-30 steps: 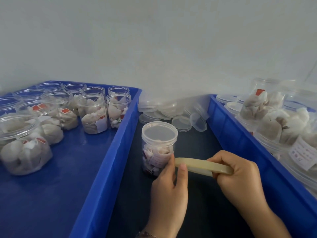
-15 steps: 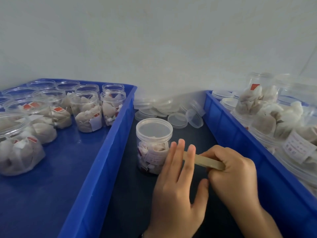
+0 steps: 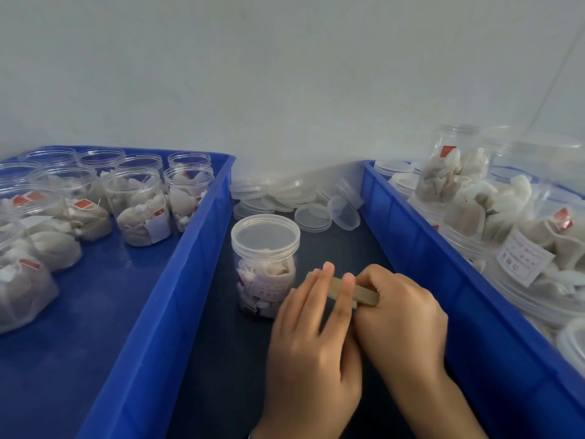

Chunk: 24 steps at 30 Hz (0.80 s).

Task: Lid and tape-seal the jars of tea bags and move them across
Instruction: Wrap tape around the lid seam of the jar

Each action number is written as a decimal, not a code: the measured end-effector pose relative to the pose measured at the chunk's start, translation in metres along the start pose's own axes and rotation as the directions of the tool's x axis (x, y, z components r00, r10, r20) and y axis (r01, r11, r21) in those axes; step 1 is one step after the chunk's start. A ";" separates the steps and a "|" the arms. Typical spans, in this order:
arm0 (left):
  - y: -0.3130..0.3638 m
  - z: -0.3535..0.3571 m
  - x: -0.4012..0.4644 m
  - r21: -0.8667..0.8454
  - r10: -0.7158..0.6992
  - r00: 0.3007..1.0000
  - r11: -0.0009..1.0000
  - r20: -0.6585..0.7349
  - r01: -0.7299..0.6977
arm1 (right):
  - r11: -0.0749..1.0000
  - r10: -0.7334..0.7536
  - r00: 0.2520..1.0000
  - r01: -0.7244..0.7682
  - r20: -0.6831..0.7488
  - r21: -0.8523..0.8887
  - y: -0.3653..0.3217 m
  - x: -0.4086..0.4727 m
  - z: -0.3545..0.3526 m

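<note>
Between the blue bins, lidded jar (image 3: 265,264) upright, full of tea bags — right hand (image 3: 400,315) grips tape roll (image 3: 361,293), left hand (image 3: 311,337) fingers straight, touching the tape.

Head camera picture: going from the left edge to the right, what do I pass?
Left blue tray of open jars → lidded jar → left hand → tape roll → right hand → right blue tray of sealed jars.
</note>
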State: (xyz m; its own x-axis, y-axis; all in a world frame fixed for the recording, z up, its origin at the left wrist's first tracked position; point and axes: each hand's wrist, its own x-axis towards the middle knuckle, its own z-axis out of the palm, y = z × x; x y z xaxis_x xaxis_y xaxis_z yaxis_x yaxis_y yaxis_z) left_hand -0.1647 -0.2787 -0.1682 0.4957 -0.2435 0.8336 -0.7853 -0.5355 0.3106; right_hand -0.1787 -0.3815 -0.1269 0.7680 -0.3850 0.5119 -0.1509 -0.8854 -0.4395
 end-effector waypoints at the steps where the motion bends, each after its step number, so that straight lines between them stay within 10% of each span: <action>1: 0.001 0.001 -0.001 -0.020 0.007 1.000 1.000 0.013 -0.007 | 1.000 0.011 1.000 -0.010 0.028 -0.018 0.000 0.000 0.000; 9: -0.011 0.001 -0.001 -0.127 -0.176 0.983 0.975 0.060 0.182 | 0.921 -0.104 0.874 -0.096 0.474 0.379 0.005 0.012 -0.017; 13: -0.008 -0.006 0.004 -0.331 -0.423 0.903 0.864 -0.067 0.380 | 0.817 -0.236 0.884 -0.044 0.403 0.575 0.000 0.007 -0.019; 24: -0.014 -0.009 0.006 -0.219 -0.585 0.807 0.800 -0.078 0.558 | 0.961 -0.240 0.904 0.170 0.354 0.217 -0.004 0.000 0.007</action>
State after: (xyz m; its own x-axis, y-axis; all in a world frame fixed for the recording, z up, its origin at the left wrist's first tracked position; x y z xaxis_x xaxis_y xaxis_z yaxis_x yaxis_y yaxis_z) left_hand -0.1535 -0.2655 -0.1633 0.8308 0.1793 0.5269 -0.4328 -0.3870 0.8142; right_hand -0.1738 -0.3761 -0.1310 0.9508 -0.0433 0.3067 0.1207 -0.8600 -0.4958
